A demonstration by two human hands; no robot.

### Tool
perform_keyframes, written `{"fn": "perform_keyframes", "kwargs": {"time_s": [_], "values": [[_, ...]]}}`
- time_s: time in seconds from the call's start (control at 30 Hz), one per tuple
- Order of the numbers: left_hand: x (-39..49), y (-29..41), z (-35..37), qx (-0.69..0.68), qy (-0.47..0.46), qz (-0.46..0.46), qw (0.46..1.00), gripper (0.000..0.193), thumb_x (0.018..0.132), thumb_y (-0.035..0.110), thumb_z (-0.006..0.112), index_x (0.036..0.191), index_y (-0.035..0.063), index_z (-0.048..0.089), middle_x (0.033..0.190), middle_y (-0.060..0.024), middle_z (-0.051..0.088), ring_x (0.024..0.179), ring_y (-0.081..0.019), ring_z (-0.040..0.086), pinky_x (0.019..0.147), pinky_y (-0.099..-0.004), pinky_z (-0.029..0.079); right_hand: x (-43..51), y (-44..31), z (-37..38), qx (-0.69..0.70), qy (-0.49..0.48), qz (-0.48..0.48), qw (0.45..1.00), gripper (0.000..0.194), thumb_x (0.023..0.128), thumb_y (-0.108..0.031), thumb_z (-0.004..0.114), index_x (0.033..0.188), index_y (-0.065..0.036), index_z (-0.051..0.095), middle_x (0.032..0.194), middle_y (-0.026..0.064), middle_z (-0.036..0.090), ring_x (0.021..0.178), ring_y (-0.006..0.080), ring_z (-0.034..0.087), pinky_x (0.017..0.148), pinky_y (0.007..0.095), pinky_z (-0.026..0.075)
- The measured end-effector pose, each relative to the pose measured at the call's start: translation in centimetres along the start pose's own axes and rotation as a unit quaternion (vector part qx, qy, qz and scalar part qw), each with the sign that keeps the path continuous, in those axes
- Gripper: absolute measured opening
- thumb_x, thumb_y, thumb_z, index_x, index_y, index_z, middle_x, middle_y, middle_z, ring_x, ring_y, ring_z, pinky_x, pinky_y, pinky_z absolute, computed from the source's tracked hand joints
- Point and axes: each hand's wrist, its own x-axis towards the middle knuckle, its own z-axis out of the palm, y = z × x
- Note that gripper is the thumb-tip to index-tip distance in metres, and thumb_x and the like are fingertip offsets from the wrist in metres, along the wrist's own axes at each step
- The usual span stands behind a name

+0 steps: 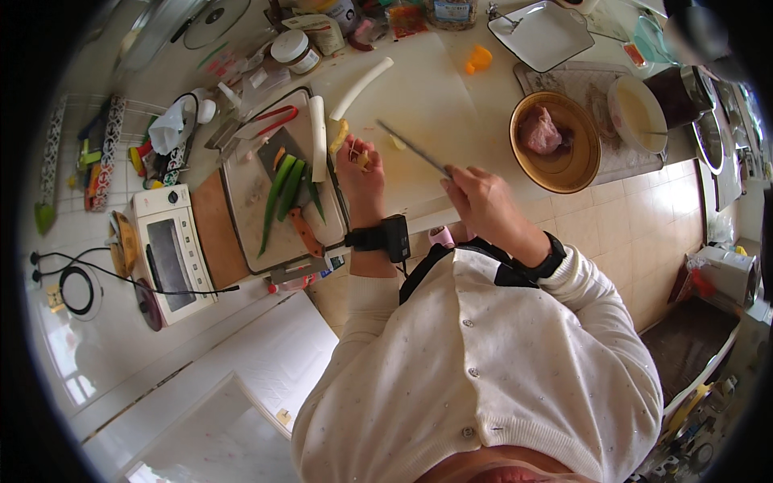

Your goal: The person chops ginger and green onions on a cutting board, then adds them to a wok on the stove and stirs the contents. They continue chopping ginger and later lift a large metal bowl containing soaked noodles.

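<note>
My right hand [480, 196] grips a knife, its narrow blade [413, 147] pointing up and left over the pale cutting mat [423, 78]. My left hand [362, 169] has its fingers curled around small yellowish pieces that look like ginger [363, 159]. Touching or just beside its fingers is a knobby piece of ginger root [339, 136]. A thin pale slice [398, 142] lies on the mat near the blade's tip. Two white leek stalks [361, 88] [318, 139] lie beyond and left of my left hand. Orange pieces [479, 58] rest farther back.
Left, a tray [241, 241] bears green leek leaves [278, 193], a wooden-handled cleaver [307, 232] and red-edged tongs [275, 121]. Right stand a brown bowl [589, 151] with raw meat [542, 131] and a white bowl [622, 115] of pale liquid. Behind are jars [296, 52] and a white tray [540, 36].
</note>
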Motion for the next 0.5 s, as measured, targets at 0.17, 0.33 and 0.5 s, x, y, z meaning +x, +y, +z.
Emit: {"fn": "perform_keyframes", "kwargs": {"time_s": [0.17,0.33,0.5], "values": [[0.4,-1.6,0.1,0.655,-0.067,0.290,0.695,0.026,0.079,0.025,0.071,0.088,0.0015,0.062,0.074,-0.0109,0.068,0.065,-0.0229,0.064,0.060,-0.0313,0.049,1.6,5.0,4.2,-0.167,0.065,0.011,0.984,0.035,0.084,-0.014,0.059,0.116,0.000,0.055,0.083,0.0185,0.056,0.076,0.0350,0.058,0.061,0.0429,0.048],[-0.1,-3.7,0.4,0.764,-0.098,0.284,0.571,0.024,0.075,0.023,0.073,0.085,0.0039,0.062,0.078,-0.0141,0.067,0.074,-0.0312,0.065,0.063,-0.0362,0.050,2.4,7.1,8.1,-0.218,0.064,0.041,0.973,0.040,0.079,-0.011,0.056,0.117,0.002,0.053,0.092,0.0194,0.055,0.088,0.0361,0.055,0.070,0.0431,0.049],[-3.3,-1.3,0.3,0.369,-0.192,-0.018,0.909,0.019,0.087,0.014,0.056,0.072,0.0138,0.044,0.061,0.0057,0.036,0.048,-0.0036,0.033,0.039,-0.0181,0.023,0.1,5.5,3.1,-0.073,-0.027,-0.015,0.997,0.023,0.080,-0.010,0.055,0.099,-0.001,0.062,0.090,0.0140,0.057,0.082,0.0317,0.057,0.067,0.0364,0.051]]}}
